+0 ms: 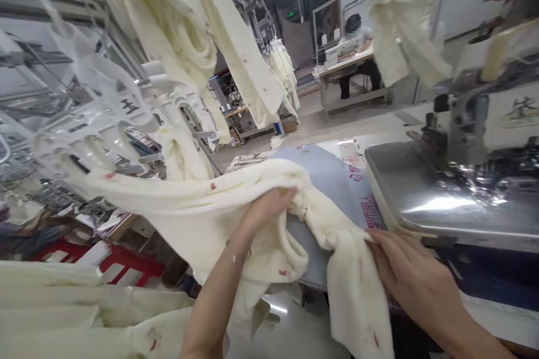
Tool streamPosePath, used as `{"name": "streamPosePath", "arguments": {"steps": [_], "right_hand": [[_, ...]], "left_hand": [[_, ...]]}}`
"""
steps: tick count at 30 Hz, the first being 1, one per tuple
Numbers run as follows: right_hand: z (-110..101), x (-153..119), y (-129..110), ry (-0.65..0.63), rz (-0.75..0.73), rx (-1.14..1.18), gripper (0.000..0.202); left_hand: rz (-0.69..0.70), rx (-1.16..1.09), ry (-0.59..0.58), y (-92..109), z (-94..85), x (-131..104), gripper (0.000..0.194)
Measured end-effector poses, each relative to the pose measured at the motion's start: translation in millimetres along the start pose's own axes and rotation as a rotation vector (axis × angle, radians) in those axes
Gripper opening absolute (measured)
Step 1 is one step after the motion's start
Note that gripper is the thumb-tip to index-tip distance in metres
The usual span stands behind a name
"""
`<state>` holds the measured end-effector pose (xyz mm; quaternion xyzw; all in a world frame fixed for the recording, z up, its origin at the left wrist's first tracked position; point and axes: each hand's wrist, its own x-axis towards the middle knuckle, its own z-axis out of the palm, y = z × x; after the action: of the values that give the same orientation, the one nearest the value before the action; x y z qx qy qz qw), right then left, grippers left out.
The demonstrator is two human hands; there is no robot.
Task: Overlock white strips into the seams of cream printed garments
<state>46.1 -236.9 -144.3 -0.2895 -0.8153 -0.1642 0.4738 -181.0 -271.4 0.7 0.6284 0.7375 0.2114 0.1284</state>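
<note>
A soft cream garment (210, 196) with small red prints stretches from the white hangers at the left across to the work table. My left hand (272, 205) is closed on its bunched upper part, the fingers partly lost in blur and folds. At the garment's right end, my right hand (415, 275) pinches the edge of a sleeve-like or leg-like length between thumb and fingers. That length droops below the table edge. Under the cloth lies a pale blue-grey board (324, 165) with pink lettering along its side.
To the right stands a sewing machine (467, 134) with a shiny metal bed (404, 185). White plastic hangers (101, 129) crowd the left, with more cream garments (168, 17) hanging above. Cream pieces (63, 314) lie at lower left, near a red crate (130, 269). A person (356, 33) sits at a far table.
</note>
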Motion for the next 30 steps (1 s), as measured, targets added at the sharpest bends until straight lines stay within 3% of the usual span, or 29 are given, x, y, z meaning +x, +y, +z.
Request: {"name": "streamPosePath", "arguments": {"steps": [2, 5, 8, 11, 13, 15, 19, 23, 27, 30], "right_hand": [[-3, 0, 7, 0.038, 0.057, -0.112, 0.014], [-11, -3, 7, 0.002, 0.091, -0.168, 0.013], [-24, -6, 2, -0.056, 0.109, -0.077, 0.023], [-39, -10, -2, -0.107, 0.120, 0.080, 0.027], [-45, -15, -2, -0.164, 0.122, 0.168, 0.028], [-43, -23, 0, -0.209, 0.130, 0.220, 0.031], [-28, -33, 5, -0.192, 0.193, 0.252, 0.032], [-17, -28, -2, -0.148, 0.216, 0.317, 0.021], [-26, -12, -13, -0.075, 0.264, 0.401, 0.015], [-47, -1, -9, -0.007, 0.327, 0.426, 0.010]], "left_hand": [[0.082, 0.019, -0.048, 11, 23.9, -39, 0.030], [0.386, 0.038, -0.211, 15, 73.2, -72, 0.050], [0.387, 0.090, -0.167, 5, 119.8, -52, 0.048], [0.389, 0.138, -0.086, 1, 143.0, -2, 0.041], [0.406, 0.134, -0.089, 6, 142.7, 23, 0.036], [0.435, 0.106, -0.109, 15, 133.2, 30, 0.031], [0.485, 0.022, -0.108, 20, 111.7, -8, 0.034], [0.416, -0.245, -0.054, 6, 119.5, -56, 0.045], [0.372, -0.379, 0.103, 4, 138.7, -67, 0.023], [0.353, -0.478, 0.218, 20, 131.2, -62, 0.018]]}}
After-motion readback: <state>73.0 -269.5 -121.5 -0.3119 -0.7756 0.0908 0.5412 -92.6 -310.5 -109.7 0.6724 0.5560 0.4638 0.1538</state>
